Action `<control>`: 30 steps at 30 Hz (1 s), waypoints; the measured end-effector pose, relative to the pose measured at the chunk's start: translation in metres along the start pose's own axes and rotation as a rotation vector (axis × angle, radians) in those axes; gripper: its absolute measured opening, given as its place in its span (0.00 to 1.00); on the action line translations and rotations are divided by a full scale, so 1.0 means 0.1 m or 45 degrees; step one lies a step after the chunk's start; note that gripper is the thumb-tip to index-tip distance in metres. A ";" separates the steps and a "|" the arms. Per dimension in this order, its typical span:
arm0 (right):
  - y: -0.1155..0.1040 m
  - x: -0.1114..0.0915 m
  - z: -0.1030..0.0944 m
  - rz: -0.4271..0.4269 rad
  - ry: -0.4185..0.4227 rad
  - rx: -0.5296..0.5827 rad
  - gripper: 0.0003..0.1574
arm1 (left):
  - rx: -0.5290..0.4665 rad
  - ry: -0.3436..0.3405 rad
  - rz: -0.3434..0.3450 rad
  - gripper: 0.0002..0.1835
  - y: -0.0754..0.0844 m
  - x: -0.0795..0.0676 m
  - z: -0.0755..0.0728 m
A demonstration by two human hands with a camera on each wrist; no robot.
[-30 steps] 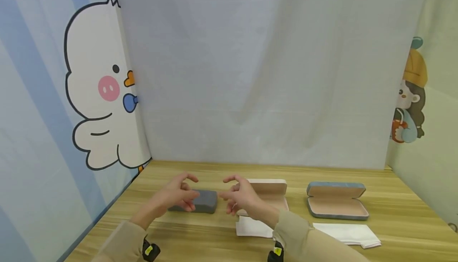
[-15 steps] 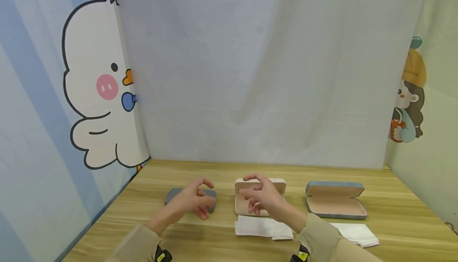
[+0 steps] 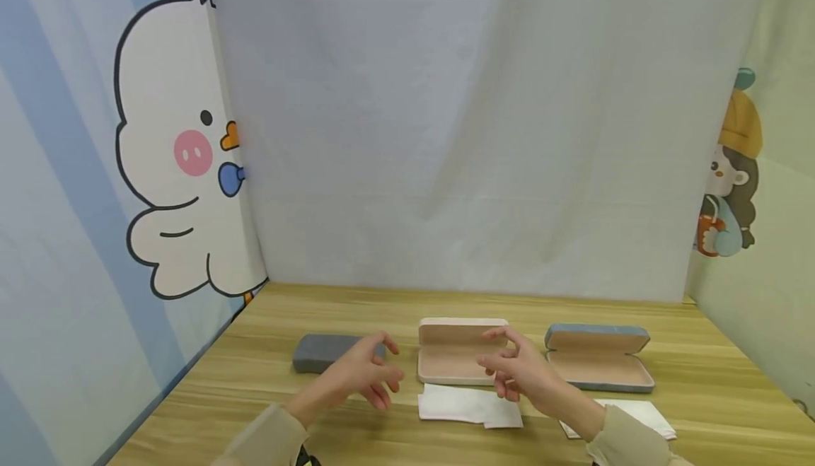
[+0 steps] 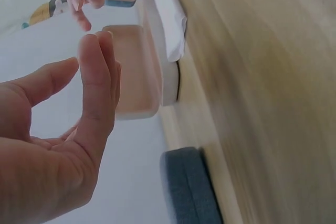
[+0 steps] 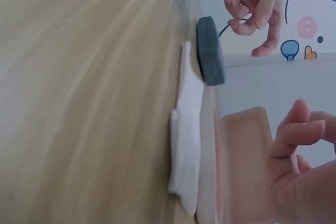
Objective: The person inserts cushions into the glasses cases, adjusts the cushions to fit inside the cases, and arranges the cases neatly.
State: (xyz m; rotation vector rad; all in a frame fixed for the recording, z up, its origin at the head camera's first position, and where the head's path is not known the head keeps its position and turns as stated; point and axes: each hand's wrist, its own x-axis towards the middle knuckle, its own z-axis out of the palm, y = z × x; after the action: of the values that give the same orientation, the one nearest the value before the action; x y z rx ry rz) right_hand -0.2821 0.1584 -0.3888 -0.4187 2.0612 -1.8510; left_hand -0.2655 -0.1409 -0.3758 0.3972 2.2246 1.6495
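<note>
My left hand (image 3: 359,374) hovers over the table, fingers loosely bent and holding nothing, in front of the closed grey glasses case (image 3: 318,353). My right hand (image 3: 525,370), also holding nothing, hangs with relaxed fingers and overlaps the right side of the open white glasses case (image 3: 448,360) in the head view. That case shows a beige lining. A folded white cloth (image 3: 461,406) lies right in front of it. Both hands face each other in the left wrist view, where the left thumb (image 4: 52,80) and fingers curve towards one another with a gap between them.
An open blue-grey glasses case (image 3: 601,360) stands at the right, with a second folded white cloth (image 3: 637,416) before it, partly hidden by my right forearm. A pale curtain (image 3: 471,134) hangs behind the wooden table (image 3: 356,438). Printed fabric walls flank both sides.
Both hands have moved to the right above the table, the right one from the white case's left side to its right side. The cases and cloths have stayed in place.
</note>
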 end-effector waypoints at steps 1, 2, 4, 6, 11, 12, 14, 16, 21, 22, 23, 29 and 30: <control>0.02 -0.03 -0.03 0.006 0.002 -0.006 0.37 | -0.016 -0.004 -0.004 0.22 -0.01 0.01 0.02; 0.04 -0.06 -0.07 0.012 0.001 -0.013 0.37 | -0.029 -0.012 -0.008 0.22 -0.03 0.02 0.05; 0.08 -0.11 -0.13 0.022 -0.007 -0.031 0.37 | -0.054 -0.026 -0.015 0.22 -0.05 0.04 0.09; 0.11 -0.16 -0.18 0.030 -0.018 -0.046 0.38 | -0.084 -0.043 -0.038 0.23 -0.09 0.06 0.12; 0.21 -0.24 -0.26 0.062 -0.027 -0.111 0.41 | -0.142 -0.036 -0.108 0.24 -0.20 0.10 0.21; 0.23 -0.26 -0.27 0.074 -0.024 -0.129 0.40 | -0.154 -0.034 -0.116 0.23 -0.22 0.11 0.23; 0.27 -0.28 -0.30 0.095 -0.022 -0.168 0.40 | -0.180 -0.036 -0.127 0.22 -0.27 0.12 0.27; 0.31 -0.31 -0.32 0.115 -0.026 -0.194 0.39 | -0.205 -0.034 -0.138 0.21 -0.31 0.14 0.31; 0.39 -0.37 -0.35 0.147 -0.036 -0.226 0.37 | -0.246 -0.009 -0.153 0.20 -0.37 0.17 0.39; 0.40 -0.37 -0.35 0.150 -0.033 -0.231 0.36 | -0.251 -0.005 -0.154 0.20 -0.38 0.18 0.40; 0.41 -0.38 -0.35 0.151 -0.034 -0.233 0.36 | -0.255 -0.002 -0.152 0.20 -0.38 0.18 0.41; 0.45 -0.38 -0.34 0.178 -0.022 -0.264 0.32 | -0.246 0.057 -0.152 0.19 -0.37 0.21 0.51; 0.45 -0.37 -0.33 0.183 -0.022 -0.271 0.32 | -0.242 0.070 -0.151 0.18 -0.37 0.22 0.52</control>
State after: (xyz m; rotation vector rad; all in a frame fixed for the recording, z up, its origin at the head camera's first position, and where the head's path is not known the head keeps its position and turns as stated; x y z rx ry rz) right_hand -0.2627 0.2094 -0.4285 -0.3281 2.2230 -1.5489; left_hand -0.2636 -0.0973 -0.4273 0.1698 2.0622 1.8066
